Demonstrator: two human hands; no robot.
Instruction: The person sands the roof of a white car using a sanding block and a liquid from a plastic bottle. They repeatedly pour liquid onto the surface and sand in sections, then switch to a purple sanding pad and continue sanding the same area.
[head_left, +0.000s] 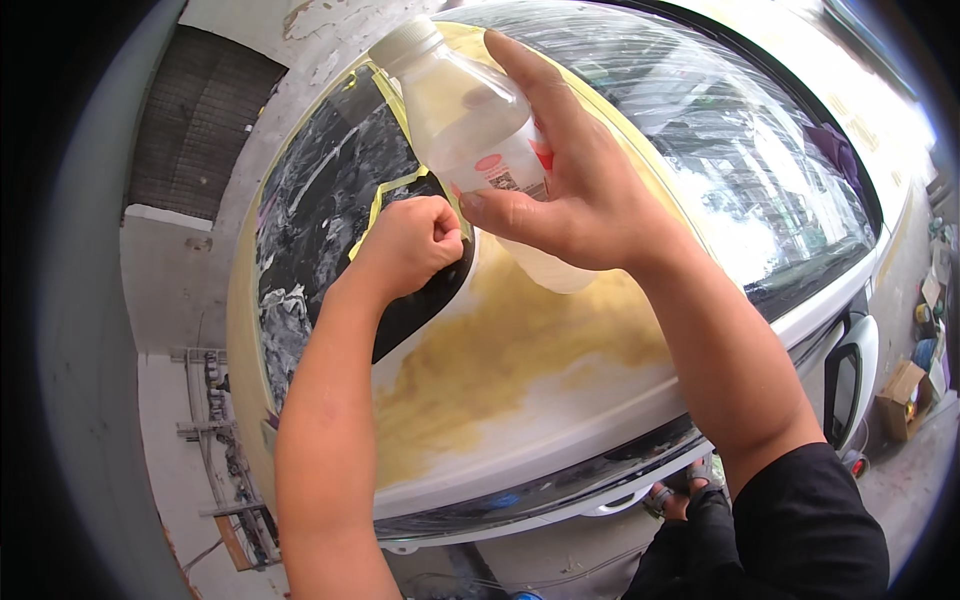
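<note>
— Over the car, what was biggest in view?

— Beneath both forearms lay one white car body panel [560, 410], curved, with a wide patch of tan sanded filler across its middle and a black, paint-smeared area edged with yellow masking tape [385, 195] at its left. One dark window glass [720, 150] curved away beyond it, catching bright reflections. Grey concrete floor [170, 290] showed at the left, and one brown cardboard box [905, 395] sat on the ground far right.

— And the arms?

— Two bare forearms rose from the lower edge. The right one, with a black sleeve at the elbow, angled up and left; the left one ran nearly straight up to the panel.

— How were the hands set?

— The right hand [580, 190] was wrapped round one clear plastic bottle with a white cap and a red-and-white label [470, 120], fingers curled over its far side and thumb pressed along the near side. The bottle was tilted, cap toward the upper left, its base low against the panel near the filler patch. The left hand [415, 240] was balled into a tight fist, knuckles down on the black area, just beside the thumb of the right hand. Whether anything sat inside that fist, I couldn't tell.

— Anything lower?

— One sandalled foot [675, 495] showed under the panel's edge.
</note>
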